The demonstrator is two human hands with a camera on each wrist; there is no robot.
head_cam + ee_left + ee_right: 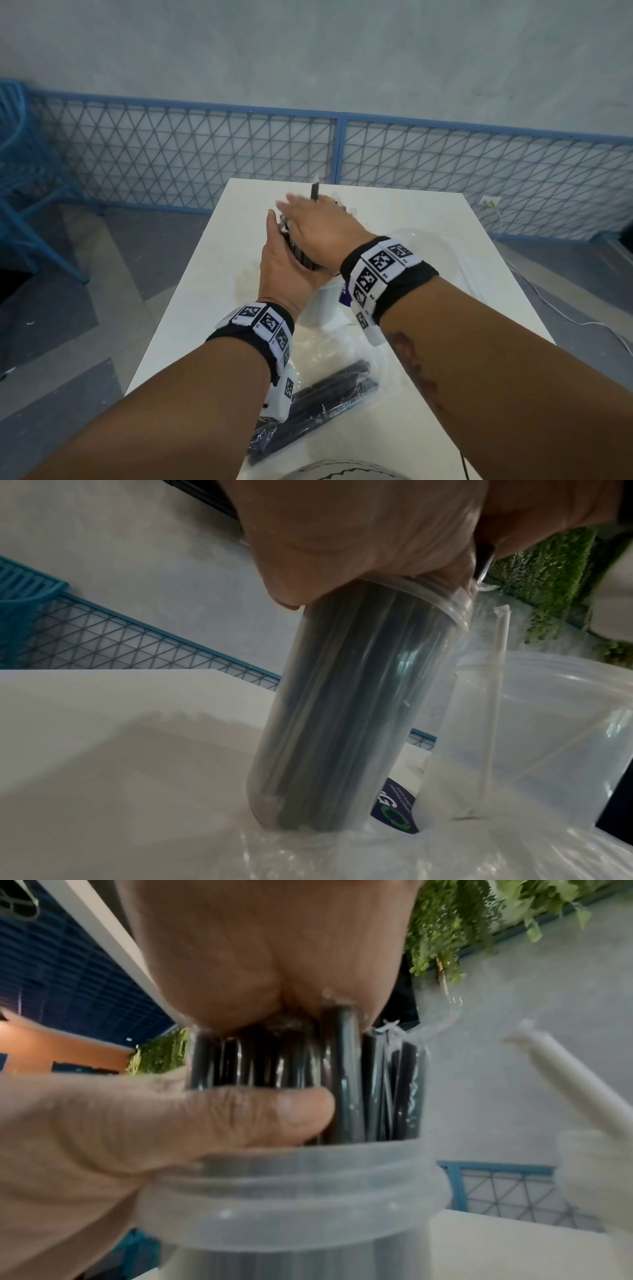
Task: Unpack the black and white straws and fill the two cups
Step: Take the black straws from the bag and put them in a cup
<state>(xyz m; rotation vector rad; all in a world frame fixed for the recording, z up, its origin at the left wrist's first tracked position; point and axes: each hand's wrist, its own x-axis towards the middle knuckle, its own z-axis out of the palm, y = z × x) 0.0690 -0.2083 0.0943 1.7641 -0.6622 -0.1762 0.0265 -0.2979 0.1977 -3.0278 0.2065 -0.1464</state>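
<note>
A translucent cup point(322, 305) stands mid-table, packed with upright black straws point(301, 251). My left hand point(284, 267) wraps the bundle just above the cup rim point(291, 1177), a thumb point(246, 1118) curled against the straws point(342, 1074). My right hand point(318, 222) lies flat on the straw tops, fingers straight; one black straw point(314, 190) pokes up past it. In the left wrist view the filled cup point(342, 710) stands beside a second clear cup point(534, 750) holding one white straw point(496, 696). More black straws point(318, 401) lie in a plastic wrapper near me.
The white table point(428, 359) has clear plastic wrapping point(442, 246) lying at its right side. A blue mesh fence point(205, 154) runs behind the table and a blue chair point(20, 164) stands at the far left. A cable point(565, 315) trails on the floor to the right.
</note>
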